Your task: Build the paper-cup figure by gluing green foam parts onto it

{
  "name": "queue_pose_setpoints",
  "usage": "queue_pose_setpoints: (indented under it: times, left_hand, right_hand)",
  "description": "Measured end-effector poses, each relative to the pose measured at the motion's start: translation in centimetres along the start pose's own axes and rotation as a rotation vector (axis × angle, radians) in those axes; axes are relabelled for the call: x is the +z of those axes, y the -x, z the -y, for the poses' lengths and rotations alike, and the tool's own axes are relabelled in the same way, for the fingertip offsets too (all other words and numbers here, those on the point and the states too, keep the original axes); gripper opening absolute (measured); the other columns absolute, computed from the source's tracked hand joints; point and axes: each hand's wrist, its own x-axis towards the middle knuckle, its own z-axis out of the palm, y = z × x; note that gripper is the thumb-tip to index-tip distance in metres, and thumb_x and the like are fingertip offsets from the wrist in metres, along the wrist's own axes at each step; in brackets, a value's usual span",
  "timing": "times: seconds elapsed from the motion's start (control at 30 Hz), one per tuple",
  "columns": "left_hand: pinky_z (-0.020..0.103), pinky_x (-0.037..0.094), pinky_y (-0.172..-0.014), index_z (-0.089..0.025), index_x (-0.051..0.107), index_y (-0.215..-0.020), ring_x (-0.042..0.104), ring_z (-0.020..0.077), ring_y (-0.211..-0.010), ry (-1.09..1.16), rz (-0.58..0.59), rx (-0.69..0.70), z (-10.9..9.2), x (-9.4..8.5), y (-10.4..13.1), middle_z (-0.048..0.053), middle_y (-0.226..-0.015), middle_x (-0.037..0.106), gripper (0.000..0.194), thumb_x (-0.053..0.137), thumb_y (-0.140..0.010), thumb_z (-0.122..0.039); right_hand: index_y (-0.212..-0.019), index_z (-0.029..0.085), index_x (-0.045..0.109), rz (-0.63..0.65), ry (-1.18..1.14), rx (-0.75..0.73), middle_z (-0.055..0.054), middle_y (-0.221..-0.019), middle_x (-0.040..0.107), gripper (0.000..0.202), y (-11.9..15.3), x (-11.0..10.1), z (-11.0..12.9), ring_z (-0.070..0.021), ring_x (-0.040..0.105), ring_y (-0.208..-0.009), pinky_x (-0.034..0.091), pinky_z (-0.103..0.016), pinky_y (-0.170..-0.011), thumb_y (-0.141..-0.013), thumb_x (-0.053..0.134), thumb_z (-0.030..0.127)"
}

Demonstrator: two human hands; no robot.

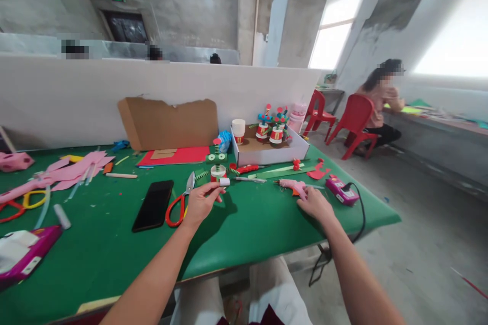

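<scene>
My left hand point(202, 202) pinches a small white roll point(224, 182) between thumb and fingers, close in front of a paper-cup figure point(218, 171). That figure has a green head piece, white eyes, coiled green arms and a red top. My right hand point(314, 204) is closed at the handle of a pink glue gun point(293, 186), which lies on the green table with its nozzle pointing left. Orange-handled scissors point(176, 209) lie just left of my left hand, beside a black phone point(153, 206). A thin pen-like tool point(249, 180) lies between the hands.
A white box point(272, 154) behind holds cups and finished figures. A purple power strip point(342, 192) with a black cord sits at the right edge. Pink paper pieces point(82, 168) and another purple-and-white device point(28, 256) lie left. A person sits by red chairs point(356, 117) at right.
</scene>
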Motion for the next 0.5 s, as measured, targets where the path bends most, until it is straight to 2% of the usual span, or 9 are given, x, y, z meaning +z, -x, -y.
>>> queue_pose_setpoints:
  times: [0.07, 0.2, 0.3, 0.37, 0.4, 0.5]
  left_hand:
    - [0.022, 0.048, -0.048, -0.019, 0.073, -0.082, 0.059, 0.0117, -0.047, 0.004, 0.005, -0.02, 0.0, 0.0, 0.2, 0.0, -0.065, 0.071, 0.019, 0.064, -0.073, -0.033]
    - [0.022, 0.047, -0.046, -0.018, 0.072, -0.078, 0.058, 0.0112, -0.045, -0.005, -0.003, -0.055, 0.5, -0.1, 0.0, 0.0, -0.063, 0.071, 0.017, 0.064, -0.073, -0.031]
    - [0.022, 0.047, -0.046, -0.017, 0.071, -0.076, 0.057, 0.0108, -0.044, -0.004, -0.016, -0.071, 0.9, -0.2, -0.4, 0.0, -0.062, 0.069, 0.016, 0.063, -0.074, -0.031]
    - [0.022, 0.046, -0.046, -0.017, 0.072, -0.078, 0.057, 0.0108, -0.044, 0.0, -0.01, -0.08, 1.1, -0.1, -0.5, 0.0, -0.063, 0.069, 0.017, 0.062, -0.074, -0.03]
    - [0.022, 0.046, -0.046, -0.017, 0.072, -0.079, 0.057, 0.0107, -0.044, 0.003, -0.003, -0.086, 1.2, -0.1, -0.5, 0.0, -0.063, 0.069, 0.017, 0.062, -0.074, -0.03]
    - [0.022, 0.045, -0.045, -0.017, 0.073, -0.081, 0.055, 0.0104, -0.043, 0.025, 0.003, -0.104, 1.2, 0.1, -0.5, 0.001, -0.063, 0.068, 0.019, 0.062, -0.074, -0.03]
  right_hand:
    - [-0.101, 0.014, 0.06, 0.027, 0.036, 0.002, -0.015, -0.104, 0.067, 0.026, -0.2, 0.0, 0.5, -0.0264, 0.064, -0.094, 0.043, -0.031, -0.071, -0.078, 0.052, 0.022]
    - [-0.096, 0.015, 0.057, -0.083, -0.041, -0.002, -0.014, -0.094, 0.067, 0.02, 0.3, 0.5, 1.1, -0.0255, 0.065, -0.089, 0.041, -0.03, -0.066, -0.08, 0.047, 0.022]
    - [-0.095, 0.018, 0.053, -0.212, -0.279, 0.022, -0.007, -0.077, 0.065, 0.02, 1.5, 1.0, 1.8, -0.0237, 0.064, -0.075, 0.041, -0.03, -0.062, -0.076, 0.05, 0.026]
    - [-0.095, 0.02, 0.051, -0.235, -0.549, 0.022, -0.002, -0.071, 0.063, 0.025, 2.4, 1.0, 2.9, -0.0209, 0.062, -0.065, 0.043, -0.03, -0.061, -0.071, 0.055, 0.028]
    - [-0.095, 0.021, 0.05, -0.181, -0.708, 0.012, 0.001, -0.068, 0.062, 0.028, 2.9, 0.9, 3.6, -0.0193, 0.061, -0.06, 0.045, -0.03, -0.06, -0.069, 0.057, 0.03]
    - [-0.084, 0.021, 0.052, 0.153, -1.129, -0.074, 0.006, -0.053, 0.052, 0.031, 4.2, 0.3, 6.3, -0.0146, 0.054, -0.048, 0.048, -0.029, -0.055, -0.066, 0.065, 0.043]
